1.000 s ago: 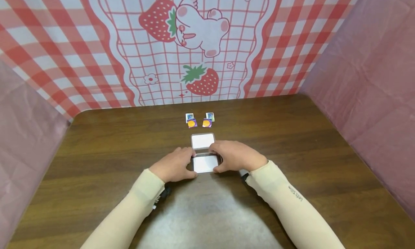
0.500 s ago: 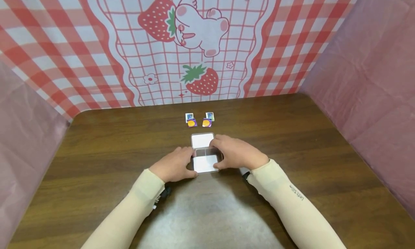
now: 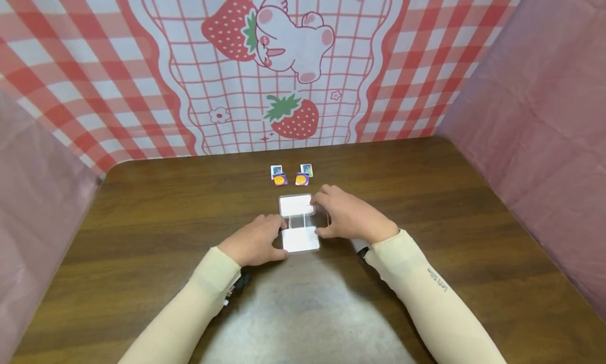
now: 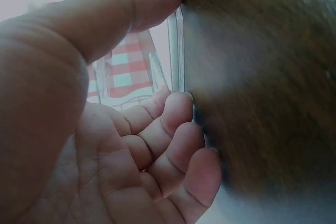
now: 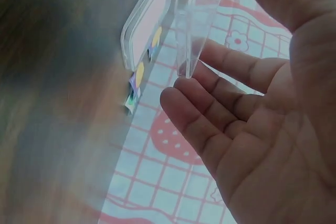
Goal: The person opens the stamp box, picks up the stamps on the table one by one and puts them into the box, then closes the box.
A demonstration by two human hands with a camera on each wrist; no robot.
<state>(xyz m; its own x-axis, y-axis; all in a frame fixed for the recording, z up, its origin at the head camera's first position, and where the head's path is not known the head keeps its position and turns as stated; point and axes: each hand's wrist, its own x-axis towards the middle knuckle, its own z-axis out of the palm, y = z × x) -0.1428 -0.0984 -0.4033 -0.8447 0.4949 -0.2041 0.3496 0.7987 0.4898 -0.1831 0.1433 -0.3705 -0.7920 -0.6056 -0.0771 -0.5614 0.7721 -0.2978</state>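
Observation:
My left hand (image 3: 253,242) grips the left side of the nearer shallow clear plastic box (image 3: 300,240), which has a white insert. In the left wrist view, the thumb and curled fingertips meet the box's clear edge (image 4: 178,51). Above it my right hand (image 3: 352,214) holds a clear lid (image 5: 199,19) between thumb and fingers, apart from the table and tilted. Seen from the head, the lid shows faintly over the gap between the two boxes. A second box (image 3: 296,205), also clear with a white insert, lies just beyond the nearer one.
Behind the boxes lie two small pairs of overlapping cards, a left purple-orange card (image 3: 280,180) and a right purple-orange card (image 3: 302,179) each over a white-bordered one. The brown wooden table (image 3: 165,195) ends at a checked strawberry cloth (image 3: 379,111).
My right hand has risen and shifted slightly right and away, lifting the clear lid off the nearer box. The left hand stays at the box's left side.

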